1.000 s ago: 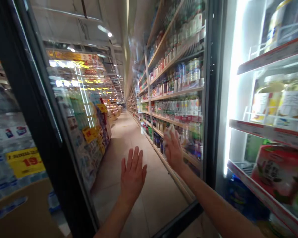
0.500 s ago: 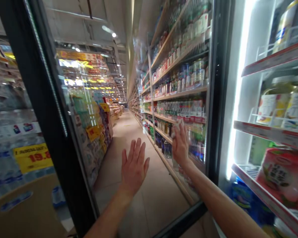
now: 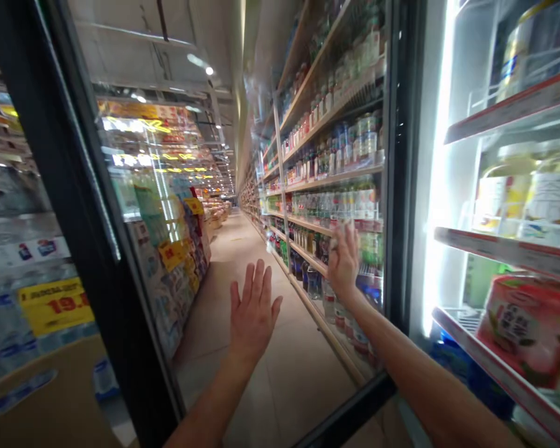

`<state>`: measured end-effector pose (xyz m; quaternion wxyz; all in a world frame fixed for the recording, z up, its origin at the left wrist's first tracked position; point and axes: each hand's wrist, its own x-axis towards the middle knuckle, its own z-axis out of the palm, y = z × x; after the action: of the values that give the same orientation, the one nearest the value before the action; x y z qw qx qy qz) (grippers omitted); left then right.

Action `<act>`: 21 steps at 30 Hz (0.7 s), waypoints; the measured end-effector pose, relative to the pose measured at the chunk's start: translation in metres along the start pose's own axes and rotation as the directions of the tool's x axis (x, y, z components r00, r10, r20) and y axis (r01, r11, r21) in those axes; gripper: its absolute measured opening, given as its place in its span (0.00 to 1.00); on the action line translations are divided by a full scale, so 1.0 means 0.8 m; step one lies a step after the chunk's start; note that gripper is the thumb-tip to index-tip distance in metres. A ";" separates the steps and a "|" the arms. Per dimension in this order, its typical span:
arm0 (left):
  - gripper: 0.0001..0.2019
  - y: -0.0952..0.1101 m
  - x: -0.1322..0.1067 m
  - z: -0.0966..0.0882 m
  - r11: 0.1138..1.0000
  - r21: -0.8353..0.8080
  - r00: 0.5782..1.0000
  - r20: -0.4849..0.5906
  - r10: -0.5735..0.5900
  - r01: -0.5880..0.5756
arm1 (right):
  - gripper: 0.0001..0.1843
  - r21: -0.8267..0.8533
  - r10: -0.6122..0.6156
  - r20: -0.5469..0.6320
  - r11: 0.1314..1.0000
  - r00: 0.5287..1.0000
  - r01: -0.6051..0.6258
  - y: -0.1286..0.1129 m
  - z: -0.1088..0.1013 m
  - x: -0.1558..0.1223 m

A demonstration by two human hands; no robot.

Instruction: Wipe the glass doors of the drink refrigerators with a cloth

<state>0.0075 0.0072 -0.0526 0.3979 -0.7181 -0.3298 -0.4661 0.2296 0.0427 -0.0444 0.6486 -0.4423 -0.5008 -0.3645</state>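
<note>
The glass door (image 3: 270, 373) of a lit drinks cooler stands open in front of me, in a black frame. My left hand (image 3: 253, 311) lies flat against the pane with its fingers spread, holding nothing. To the right of it, my right hand (image 3: 344, 261) is raised against the same glass, near the frame's right side. A whitish, crumpled cloth (image 3: 341, 231) shows at its fingertips; it is blurred and mostly hidden by the fingers.
Cooler shelves (image 3: 504, 246) at right hold bottles and a red drinks pack (image 3: 527, 330). The black door frame (image 3: 81, 205) slants down at left. Beyond it are water packs (image 3: 9, 311) and a yellow price sign (image 3: 56, 305). Through the glass shows an aisle.
My right hand has shifted slightly right and up across the glass. My left hand stays nearly in place. The whole view has turned a little, moving the door frame leftward.
</note>
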 end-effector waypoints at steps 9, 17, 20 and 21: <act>0.34 -0.033 -0.022 -0.017 0.998 0.027 0.998 0.005 0.063 -0.064 | 0.29 0.073 -0.277 0.181 0.961 0.944 0.268 -0.025 -0.017 -0.038; 0.33 -0.034 -0.034 -0.025 0.998 0.046 0.999 -0.004 0.033 -0.033 | 0.33 0.079 -0.128 0.096 0.990 0.987 0.120 -0.066 -0.001 -0.045; 0.33 -0.046 -0.045 -0.032 0.998 0.028 0.999 -0.006 0.049 -0.049 | 0.32 0.135 -0.303 0.184 0.950 0.935 0.281 -0.128 0.002 -0.074; 0.32 -0.053 -0.049 -0.035 0.998 0.022 0.999 -0.008 0.053 -0.053 | 0.31 0.157 -0.357 0.199 0.931 0.913 0.330 -0.142 0.002 -0.081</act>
<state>-0.0530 -0.0021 -0.0708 0.4195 -0.7200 -0.3141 -0.4549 0.1103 0.0070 -0.0836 0.5391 -0.3457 -0.6616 -0.3901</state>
